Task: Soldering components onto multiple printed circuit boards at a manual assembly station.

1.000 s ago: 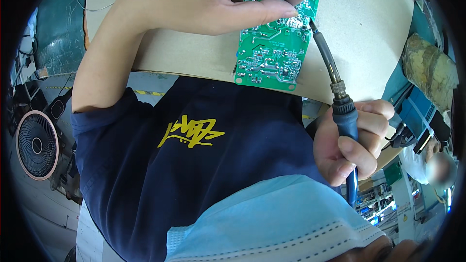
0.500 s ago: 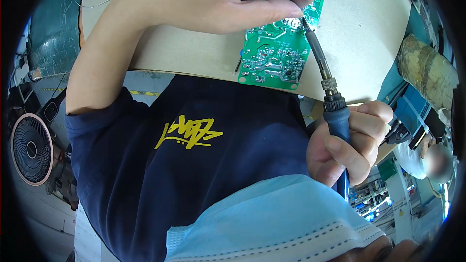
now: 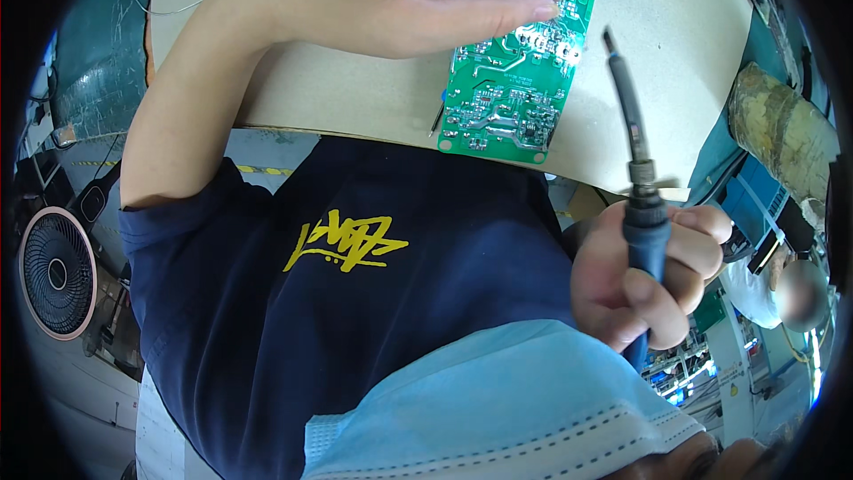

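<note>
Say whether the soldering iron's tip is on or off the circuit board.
Off: the right hand holds the soldering iron with its tip beside the circuit board, tan surface showing between.

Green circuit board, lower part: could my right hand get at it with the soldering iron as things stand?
Probably yes: your right hand holds the soldering iron to the right of the green circuit board, and nothing visible blocks its lower part; your left hand is over its upper part.
</note>
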Available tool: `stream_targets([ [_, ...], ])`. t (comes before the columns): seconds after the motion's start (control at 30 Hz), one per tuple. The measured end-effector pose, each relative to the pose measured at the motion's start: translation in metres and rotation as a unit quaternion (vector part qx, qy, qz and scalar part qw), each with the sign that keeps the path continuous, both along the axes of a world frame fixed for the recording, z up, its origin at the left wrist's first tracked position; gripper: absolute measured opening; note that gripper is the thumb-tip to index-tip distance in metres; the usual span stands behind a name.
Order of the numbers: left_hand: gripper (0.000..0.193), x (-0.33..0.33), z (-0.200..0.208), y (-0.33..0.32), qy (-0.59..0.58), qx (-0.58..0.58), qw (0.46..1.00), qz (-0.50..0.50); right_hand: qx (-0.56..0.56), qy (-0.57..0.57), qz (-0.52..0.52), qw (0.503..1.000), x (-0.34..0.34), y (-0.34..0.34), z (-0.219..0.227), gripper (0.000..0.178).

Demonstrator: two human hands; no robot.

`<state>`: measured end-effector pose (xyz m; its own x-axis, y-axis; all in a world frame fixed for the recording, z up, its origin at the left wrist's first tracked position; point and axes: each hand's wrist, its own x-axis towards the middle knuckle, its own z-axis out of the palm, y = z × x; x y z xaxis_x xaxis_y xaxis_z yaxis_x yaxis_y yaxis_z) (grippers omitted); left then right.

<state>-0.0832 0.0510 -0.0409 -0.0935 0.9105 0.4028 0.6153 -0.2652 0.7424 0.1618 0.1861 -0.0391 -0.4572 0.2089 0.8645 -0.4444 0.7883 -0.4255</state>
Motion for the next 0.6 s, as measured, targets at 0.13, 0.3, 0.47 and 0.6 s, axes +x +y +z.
stream_targets([
  [0.13,0.009,-0.003,0.004,0.002,0.083,0.057,0.995,-0.007,-0.059,-0.062,0.009,0.996,-0.001,0.008,-0.007,0.039],
  [0.3,0.013,-0.002,0.013,0.003,-0.038,0.116,0.988,0.096,-0.096,-0.244,-0.001,0.965,-0.004,-0.004,-0.018,0.054],
  [0.47,0.01,0.007,0.046,0.002,0.246,0.117,0.936,0.224,-0.015,-0.239,0.039,0.97,-0.011,-0.019,-0.017,0.051],
  [0.6,0.023,0.033,0.09,-0.02,0.066,-0.18,0.96,0.205,-0.034,-0.25,0.077,0.965,-0.009,-0.018,-0.011,0.05],
])
